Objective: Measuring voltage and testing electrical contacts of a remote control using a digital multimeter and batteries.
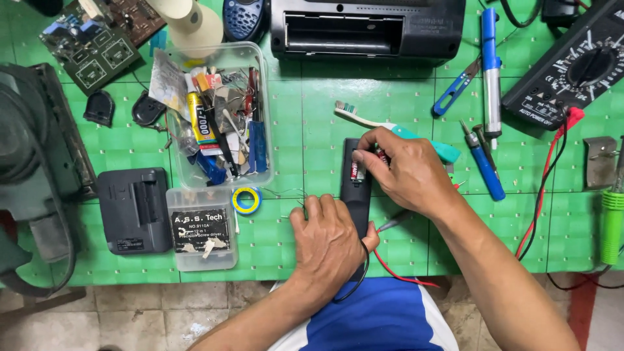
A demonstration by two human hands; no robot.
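Head camera looks down at a green mat (312,117) full of tools. Lying on the mat in the middle is a long black remote (356,195) with its back cover off. The left hand (328,244) presses down on the near end of the remote, fingers curled over it, so it seems to be kept from sliding. The right hand (406,170) pinches a small battery (355,170) between thumb and fingertips, right at the open battery slot at the far end. A toothbrush (364,119) lies just past the right hand.

To the left is a clear plastic tub (263,117). It is full of small stuff: a yellow glue tube (201,118), blue bits, wires and paper scraps. Near it sits a small clear box (200,229) with its lid shut; what is inside is hard to see. A little roll of tape (246,200) rests beside that box.
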